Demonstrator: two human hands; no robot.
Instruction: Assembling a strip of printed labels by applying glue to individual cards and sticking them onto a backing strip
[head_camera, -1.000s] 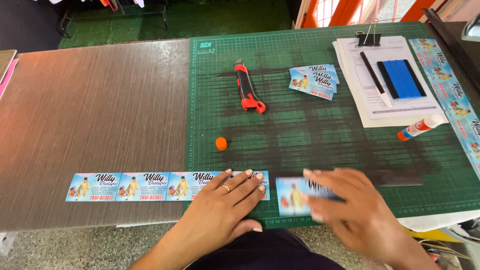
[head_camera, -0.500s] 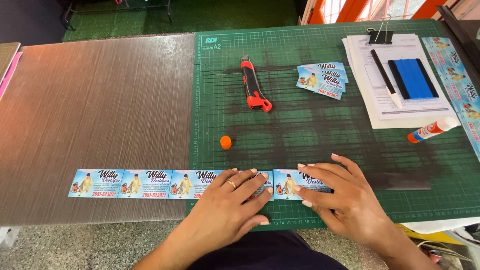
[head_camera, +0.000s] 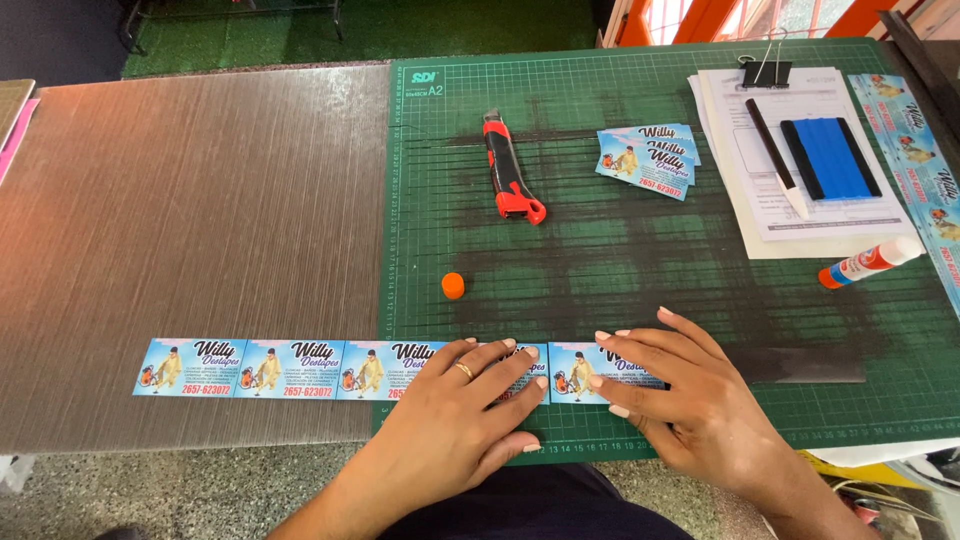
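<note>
Head view: the row of cards (head_camera: 340, 368) lies along the near edge, its left part on the brown tabletop (head_camera: 190, 210) and its right part on the green cutting mat (head_camera: 640, 250). The left hand (head_camera: 455, 425) lies flat on the row's right end, fingers spread and pressing, gripping nothing. The right hand (head_camera: 690, 400) rests flat, fingers extended, on the newest card (head_camera: 590, 368), which now lies touching the row's right end. 1 second ago this card was a blur under the moving right hand, apart from the row; half a second ago it had reached the row. So the strip has grown by 1 card, and 5 cards show.

Beyond the hands, untouched: an orange cap (head_camera: 453, 286), a red utility knife (head_camera: 512, 180), a small stack of loose cards (head_camera: 648, 158), a glue stick (head_camera: 870, 262) and a clipboard with papers (head_camera: 790, 170).
</note>
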